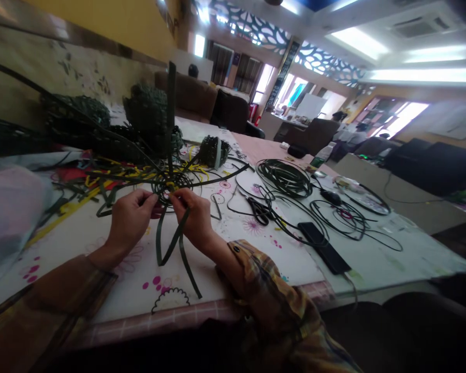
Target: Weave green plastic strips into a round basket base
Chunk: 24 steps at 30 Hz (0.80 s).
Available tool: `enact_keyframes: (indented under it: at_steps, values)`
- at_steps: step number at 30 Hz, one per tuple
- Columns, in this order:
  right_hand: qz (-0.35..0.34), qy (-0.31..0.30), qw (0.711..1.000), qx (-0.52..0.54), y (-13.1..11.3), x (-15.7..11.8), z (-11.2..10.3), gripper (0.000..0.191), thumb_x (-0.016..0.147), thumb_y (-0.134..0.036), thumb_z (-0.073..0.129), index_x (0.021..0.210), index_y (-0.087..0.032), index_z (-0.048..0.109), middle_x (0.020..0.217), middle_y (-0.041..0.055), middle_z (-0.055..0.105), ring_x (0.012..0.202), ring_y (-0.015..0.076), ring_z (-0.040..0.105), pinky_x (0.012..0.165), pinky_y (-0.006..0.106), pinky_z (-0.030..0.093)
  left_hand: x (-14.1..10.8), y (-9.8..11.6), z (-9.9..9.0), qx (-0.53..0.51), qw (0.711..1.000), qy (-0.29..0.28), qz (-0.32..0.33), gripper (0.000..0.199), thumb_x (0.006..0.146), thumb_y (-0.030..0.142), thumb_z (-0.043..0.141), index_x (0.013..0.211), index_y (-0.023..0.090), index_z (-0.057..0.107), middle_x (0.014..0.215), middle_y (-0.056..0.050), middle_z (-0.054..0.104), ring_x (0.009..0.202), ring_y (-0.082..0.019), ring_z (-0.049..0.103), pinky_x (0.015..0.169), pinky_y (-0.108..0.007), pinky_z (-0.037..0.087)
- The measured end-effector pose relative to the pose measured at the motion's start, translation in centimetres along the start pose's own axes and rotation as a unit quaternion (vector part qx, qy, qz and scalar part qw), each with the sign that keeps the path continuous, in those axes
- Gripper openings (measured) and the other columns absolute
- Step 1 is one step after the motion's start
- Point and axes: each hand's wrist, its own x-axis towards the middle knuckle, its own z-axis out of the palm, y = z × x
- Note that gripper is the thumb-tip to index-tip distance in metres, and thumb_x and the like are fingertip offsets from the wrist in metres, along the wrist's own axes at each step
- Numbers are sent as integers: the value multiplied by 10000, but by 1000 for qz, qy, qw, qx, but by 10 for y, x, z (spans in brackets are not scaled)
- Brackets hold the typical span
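Both hands on a hub of dark green flat strips (171, 119), just above the table, left of centre in the scene. Left hand (131, 217): thumb and fingers closed at the hub's left side; exactly which strip is pinched, can't tell. Right hand (192, 215): thumb and index pinched on the hub's right side, a strip hanging down by the palm.

Orientation: no single long axis, strips radiate from the hub. One stands almost vertical, tip up. One long strip runs far left, rising. One goes left, roughly level; one goes right, tip slightly raised. On the near side, one strip folds into a sharp V, and another drops toward the near table edge, angling right.

Around it: yellow strips (68, 208) and green offcuts to the left, clear plastic bag (11, 217) at near left. Dark woven pieces (145, 111) on the far side, plus a small dark woven piece (214, 151) with a pale band, far right of the hub. Right of the hands: black-handled scissors (259, 211), big coil of green strip (285, 178) beyond them, smartphone (324, 248) with a cable at its near end. All on a flower-print tablecloth (217, 274).
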Motion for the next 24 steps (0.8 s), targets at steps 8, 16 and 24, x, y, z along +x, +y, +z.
enact_keyframes:
  at_steps: [8,16,24]
  values:
    - [9,7,999,46,1,-1,0,175,992,-306,667,830,-242,682,807,10,746,720,168,634,727,265,492,-1,4,1,7,1000,3,-6,161,829,393,676,802,235,685,713,-21,737,694,-254,772,666,-350,674]
    - [14,13,998,55,-2,-2,-1,226,993,-329,634,784,-242,630,726,-13,664,675,154,572,673,264,440,-2,3,0,31,999,7,26,184,833,405,669,801,225,677,791,-33,707,692,-245,760,619,-329,651]
    - [-16,-12,997,-77,-2,-6,-2,231,982,-238,616,774,-251,517,684,-23,592,611,145,472,636,296,284,-3,4,-1,55,998,15,37,203,818,417,659,785,219,690,829,-49,715,718,-257,774,561,-307,615]
